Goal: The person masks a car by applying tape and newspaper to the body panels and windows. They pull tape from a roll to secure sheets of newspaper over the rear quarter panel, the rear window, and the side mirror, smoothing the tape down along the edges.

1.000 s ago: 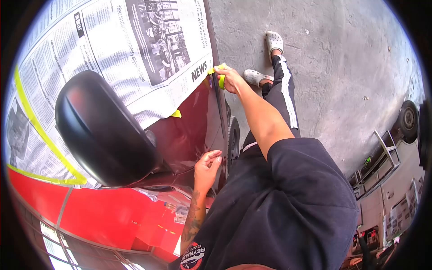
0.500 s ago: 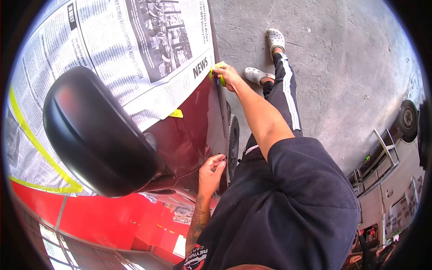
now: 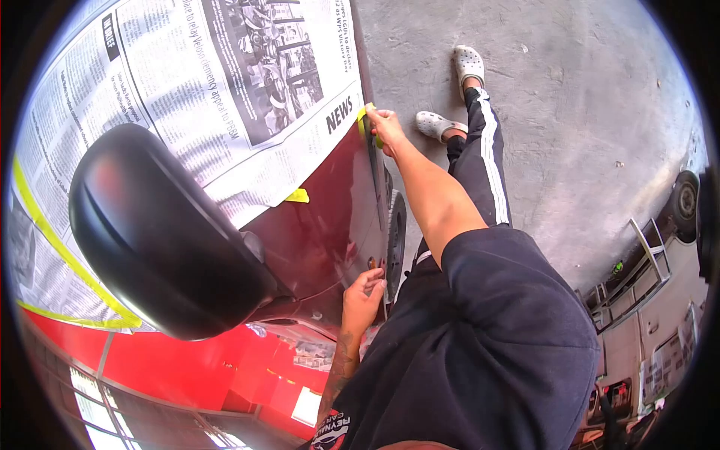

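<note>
My right hand pinches yellow masking tape at the corner of a newspaper sheet, close to the word NEWS. The sheet covers part of a dark red car panel. A short yellow tape piece sticks out from the sheet's lower edge. My left hand hovers low beside the car's side, its fingers loosely bent and apart, with nothing visible in it. Near its fingertips is a small orange lamp.
A black side mirror juts out in front of the newspaper. Long yellow tape strips border the paper at left. The car's tyre is beside my legs. Another vehicle and a metal frame stand at right on the concrete floor.
The whole view has shifted slightly. My right hand stays at the newspaper corner with the tape, turned a little. The fingers of my left hand have spread slightly, and the orange lamp now shows.
</note>
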### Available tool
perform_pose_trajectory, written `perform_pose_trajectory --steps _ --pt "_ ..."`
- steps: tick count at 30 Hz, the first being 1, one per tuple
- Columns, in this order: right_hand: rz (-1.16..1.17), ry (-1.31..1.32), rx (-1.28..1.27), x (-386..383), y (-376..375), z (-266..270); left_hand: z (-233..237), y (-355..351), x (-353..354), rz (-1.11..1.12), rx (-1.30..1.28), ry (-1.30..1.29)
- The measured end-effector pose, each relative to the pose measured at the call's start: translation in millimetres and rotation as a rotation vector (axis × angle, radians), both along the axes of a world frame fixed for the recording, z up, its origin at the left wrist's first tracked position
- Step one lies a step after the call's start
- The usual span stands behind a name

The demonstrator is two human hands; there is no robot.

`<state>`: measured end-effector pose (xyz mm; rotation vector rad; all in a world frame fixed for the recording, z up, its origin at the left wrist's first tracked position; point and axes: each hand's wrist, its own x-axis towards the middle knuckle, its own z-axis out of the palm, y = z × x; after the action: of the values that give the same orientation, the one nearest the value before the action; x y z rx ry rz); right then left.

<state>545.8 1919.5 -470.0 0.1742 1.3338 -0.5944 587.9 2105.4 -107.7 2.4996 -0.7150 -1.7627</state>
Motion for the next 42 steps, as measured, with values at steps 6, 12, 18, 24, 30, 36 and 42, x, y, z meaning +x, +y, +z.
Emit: perform_pose_trajectory --steps 6,12,18,24,30,36,42 --pt "0.075 0.174 -0.028 23.2 9.1 -53.5 -0.6 2.4 -6.8 -0.011 0.028 -0.001" --pt "0.293 0.538 -0.169 19.0 -0.9 15.7 0.0 -2.5 -10.8 -0.057 -0.013 0.024" --pt "0.499 0.464 -0.239 -22.6 -6.4 105.9 -7.9 -5.5 -17.5 -0.106 -0.02 0.069" --pt "1.055 0.203 -0.72 -115.9 -20.9 126.3 -11.3 -50.8 -37.0 -0.288 -0.123 0.112" --pt "1.273 0.6 -0.538 -318.0 -32.2 118.4 -11.5 -122.9 -64.1 -0.393 -0.297 0.192" --pt "0.995 1.099 -0.211 -474.4 0.2 132.6 -34.7 -192.1 -90.8 -0.452 -0.35 0.299" --pt "0.821 1.016 -0.408 -469.2 -21.7 145.8 -26.5 -277.0 -138.2 -0.552 -0.541 0.29"
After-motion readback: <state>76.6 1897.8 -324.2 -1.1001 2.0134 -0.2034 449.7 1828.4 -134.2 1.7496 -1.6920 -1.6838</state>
